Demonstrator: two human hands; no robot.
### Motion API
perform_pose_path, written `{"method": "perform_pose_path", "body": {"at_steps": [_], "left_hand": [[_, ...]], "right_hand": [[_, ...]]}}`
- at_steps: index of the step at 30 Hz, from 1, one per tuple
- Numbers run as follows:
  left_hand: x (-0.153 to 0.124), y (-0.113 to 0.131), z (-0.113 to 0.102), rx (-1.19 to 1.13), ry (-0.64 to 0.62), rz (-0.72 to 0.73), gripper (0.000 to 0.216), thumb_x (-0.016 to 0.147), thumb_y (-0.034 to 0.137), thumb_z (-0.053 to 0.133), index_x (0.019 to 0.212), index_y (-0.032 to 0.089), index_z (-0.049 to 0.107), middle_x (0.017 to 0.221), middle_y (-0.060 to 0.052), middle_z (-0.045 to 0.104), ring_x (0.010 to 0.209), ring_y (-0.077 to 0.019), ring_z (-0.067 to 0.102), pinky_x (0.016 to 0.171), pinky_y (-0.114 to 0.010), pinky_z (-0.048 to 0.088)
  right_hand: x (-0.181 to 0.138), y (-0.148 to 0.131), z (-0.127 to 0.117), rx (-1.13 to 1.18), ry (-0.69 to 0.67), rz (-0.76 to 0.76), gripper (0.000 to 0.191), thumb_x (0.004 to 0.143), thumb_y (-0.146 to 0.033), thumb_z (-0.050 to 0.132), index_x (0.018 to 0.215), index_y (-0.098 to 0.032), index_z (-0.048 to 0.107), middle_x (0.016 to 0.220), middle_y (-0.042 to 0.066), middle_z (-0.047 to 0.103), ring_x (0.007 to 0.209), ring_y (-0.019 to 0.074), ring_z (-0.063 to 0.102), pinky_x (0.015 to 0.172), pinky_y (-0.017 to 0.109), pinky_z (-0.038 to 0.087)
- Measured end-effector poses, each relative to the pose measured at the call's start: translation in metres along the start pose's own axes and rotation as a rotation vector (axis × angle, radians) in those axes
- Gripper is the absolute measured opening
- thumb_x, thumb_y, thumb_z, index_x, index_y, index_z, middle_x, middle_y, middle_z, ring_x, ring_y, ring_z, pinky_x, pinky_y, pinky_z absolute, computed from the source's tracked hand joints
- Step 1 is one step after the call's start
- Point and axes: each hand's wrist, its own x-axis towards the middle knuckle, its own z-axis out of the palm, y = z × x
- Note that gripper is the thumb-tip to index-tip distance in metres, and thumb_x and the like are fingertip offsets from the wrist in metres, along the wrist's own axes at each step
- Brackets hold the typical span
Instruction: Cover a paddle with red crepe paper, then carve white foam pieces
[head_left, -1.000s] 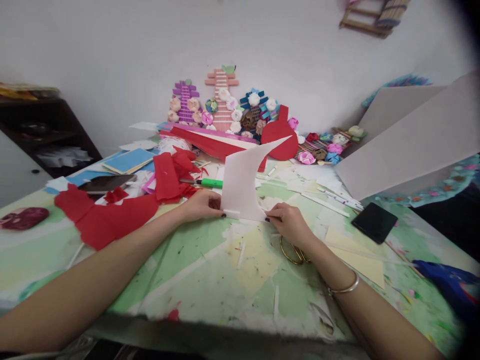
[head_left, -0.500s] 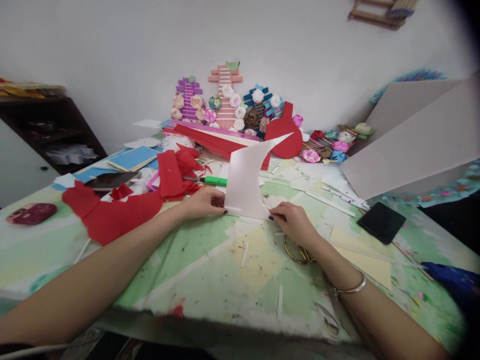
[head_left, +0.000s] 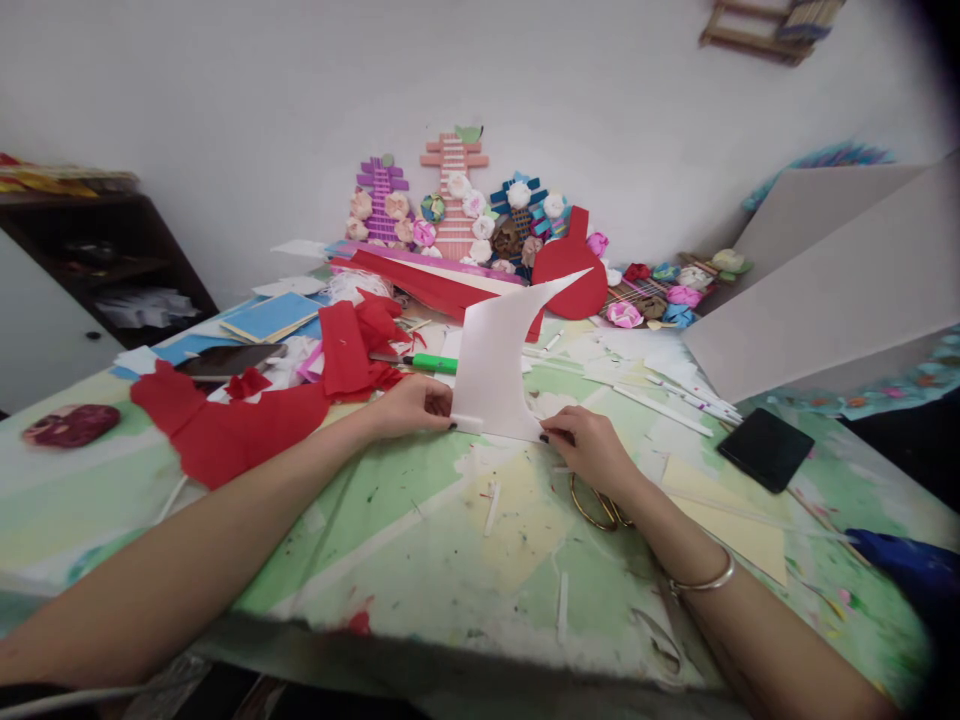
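Pinching a white sheet (head_left: pixel 491 365) by its bottom corners — at left with the left hand (head_left: pixel 416 405), at right with the right hand (head_left: pixel 589 440). Holding it upright, bent rightward at the tip, over the cluttered surface (head_left: pixel 427 570) — near a green marker (head_left: pixel 435 364) and gold loop handles (head_left: pixel 598 526).

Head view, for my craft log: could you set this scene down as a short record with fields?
Left hand: at the lower left corner of the white sheet, holding it
Right hand: grip at the sheet's lower right corner
White sheet: standing up, curved, tapering to a point at upper right
Green marker: lying beyond the left hand
Gold loops: partly hidden by the right forearm
Black square object: right side of the table
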Motion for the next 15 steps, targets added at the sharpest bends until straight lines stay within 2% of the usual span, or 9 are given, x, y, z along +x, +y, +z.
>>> {"method": "perform_pose_path", "body": {"at_steps": [3,6,8,12,15], "left_hand": [[0.0,-0.001,0.001,0.017,0.011,-0.013,0.008,0.065,0.019,0.063,0.064,0.013,0.059,0.058,0.001,0.055,0.054,-0.0086,0.049,0.047,-0.018,0.035],[0.001,-0.003,0.004,-0.005,-0.007,-0.007,0.007,0.064,0.018,0.063,0.065,0.013,0.059,0.056,0.002,0.054,0.052,-0.0081,0.047,0.047,-0.018,0.034],[0.002,-0.004,0.007,-0.042,-0.009,0.005,0.007,0.063,0.017,0.063,0.063,0.012,0.058,0.055,0.002,0.053,0.051,-0.0075,0.046,0.047,-0.018,0.034],[0.003,-0.001,0.014,-0.187,0.015,0.002,0.01,0.061,0.018,0.065,0.064,0.012,0.057,0.056,0.003,0.053,0.051,-0.0068,0.046,0.048,-0.018,0.035],[0.0,0.009,0.017,-0.33,0.022,-0.049,0.014,0.059,0.019,0.067,0.063,0.012,0.056,0.056,0.004,0.053,0.051,-0.0068,0.047,0.048,-0.018,0.036]], "right_hand": [[0.0,-0.005,0.001,0.049,0.014,0.056,0.021,0.077,-0.016,0.053,0.094,-0.018,0.066,0.08,0.006,0.064,0.075,0.0195,0.058,0.07,0.032,0.045],[0.0,-0.014,0.005,0.187,0.051,0.162,0.048,0.075,-0.023,0.058,0.122,-0.018,0.049,0.091,0.007,0.064,0.082,0.0201,0.059,0.076,0.035,0.046],[0.001,-0.022,0.008,0.268,0.071,0.211,0.067,0.073,-0.027,0.062,0.133,-0.02,0.034,0.101,0.009,0.062,0.091,0.022,0.059,0.081,0.037,0.046],[0.011,-0.038,0.012,0.344,0.111,0.219,0.09,0.067,-0.035,0.068,0.14,-0.021,0.017,0.118,0.014,0.054,0.107,0.0281,0.054,0.086,0.042,0.044],[0.021,-0.046,0.009,0.351,0.137,0.169,0.092,0.063,-0.037,0.071,0.138,-0.021,0.019,0.126,0.015,0.049,0.109,0.03,0.052,0.086,0.042,0.044]]}}
